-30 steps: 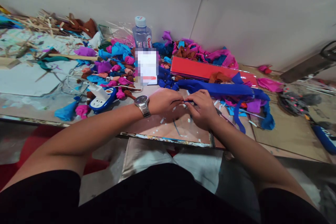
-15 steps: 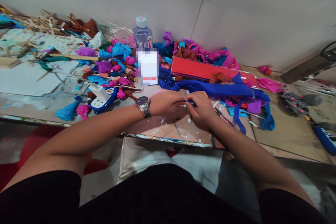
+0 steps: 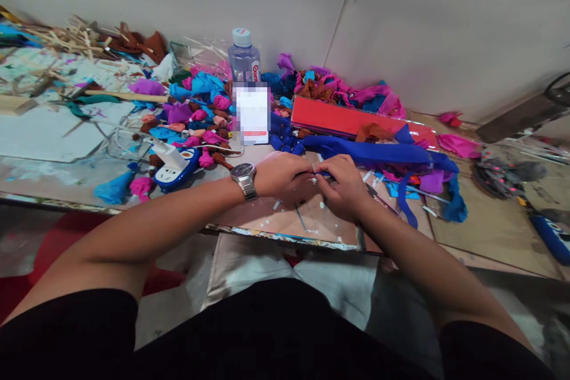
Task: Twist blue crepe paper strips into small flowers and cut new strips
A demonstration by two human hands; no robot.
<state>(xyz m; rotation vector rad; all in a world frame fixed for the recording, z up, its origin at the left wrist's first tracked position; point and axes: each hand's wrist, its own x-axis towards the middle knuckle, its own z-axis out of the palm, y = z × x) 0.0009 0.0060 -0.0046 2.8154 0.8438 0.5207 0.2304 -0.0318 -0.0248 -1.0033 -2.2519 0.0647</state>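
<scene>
Near frame centre, pinching a small blue piece (image 3: 325, 175) in the fingertips of left hand (image 3: 285, 174) and right hand (image 3: 342, 186).
Upper middle, standing capped: bottle (image 3: 244, 61), contents unclear; right of it, lying in clear plastic: red material (image 3: 336, 117).

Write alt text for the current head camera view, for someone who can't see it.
Left hand and right hand pinch a small dark blue piece together over a cluttered workbench. Around them lie a long blue cloth strip, a red packet, colorful fabric bundles and a clear bottle.
</scene>
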